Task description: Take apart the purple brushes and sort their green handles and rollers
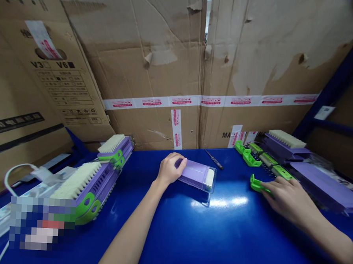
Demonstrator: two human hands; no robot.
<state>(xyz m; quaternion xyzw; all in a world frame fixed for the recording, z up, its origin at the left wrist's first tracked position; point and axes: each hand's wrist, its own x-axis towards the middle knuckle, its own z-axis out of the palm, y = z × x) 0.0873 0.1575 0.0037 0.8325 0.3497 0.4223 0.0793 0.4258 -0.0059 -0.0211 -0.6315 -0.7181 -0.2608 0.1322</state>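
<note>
My left hand (171, 169) is closed around the far left end of a flat purple housing (193, 173), which is low over or on the blue table. At the housing's right end a cream-white block sits inside a clear plastic rim (211, 180). On the right, my right hand (291, 199) grips a small green plastic end piece (256, 184) by its near side; the fingertips are partly hidden. Just beyond it are more green end pieces (249, 156) and dark-bristled strips with green and tan backs (268, 160).
A screwdriver (215, 159) lies behind the housing. Purple-green brush units with cream bristles (85, 186) stand at left, near a white cable (13, 170). Purple housings (324, 183) lie at right. Cardboard (156, 68) walls the back; a blue frame post (329, 85) rises at right.
</note>
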